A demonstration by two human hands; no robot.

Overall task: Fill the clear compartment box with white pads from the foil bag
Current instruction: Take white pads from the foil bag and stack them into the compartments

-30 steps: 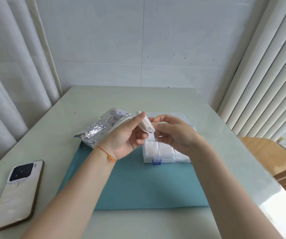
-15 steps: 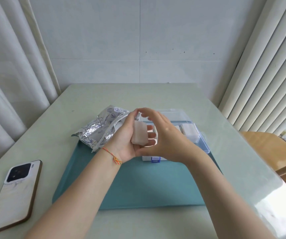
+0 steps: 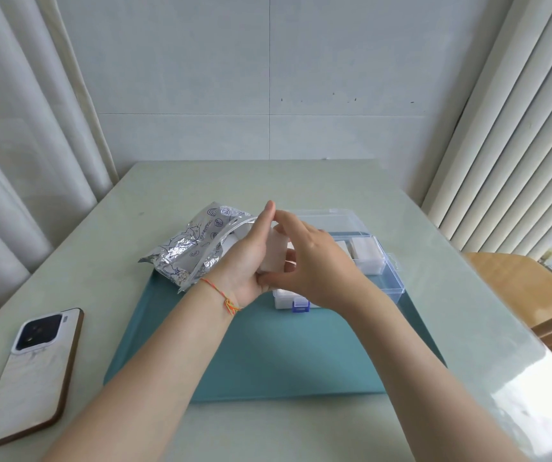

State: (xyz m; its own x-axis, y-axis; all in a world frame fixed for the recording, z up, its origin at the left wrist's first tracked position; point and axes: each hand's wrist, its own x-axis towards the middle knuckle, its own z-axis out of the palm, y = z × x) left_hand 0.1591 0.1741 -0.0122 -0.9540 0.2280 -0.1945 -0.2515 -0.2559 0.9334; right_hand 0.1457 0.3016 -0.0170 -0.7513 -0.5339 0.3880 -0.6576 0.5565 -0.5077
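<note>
Both hands meet above the near-left corner of the clear compartment box (image 3: 372, 261): the left hand (image 3: 251, 261) and right hand (image 3: 314, 261) together grasp a stack of white pads (image 3: 276, 253), just right of the foil bag (image 3: 198, 245), whose open mouth faces them. The box sits open on a teal mat (image 3: 268, 355) with bare mat in front; its right compartments hold pads, and a phone (image 3: 31, 371) lies near the table's (image 3: 334, 185) left edge

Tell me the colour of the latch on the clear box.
Blue latch, on the box's near edge, head view.
</note>
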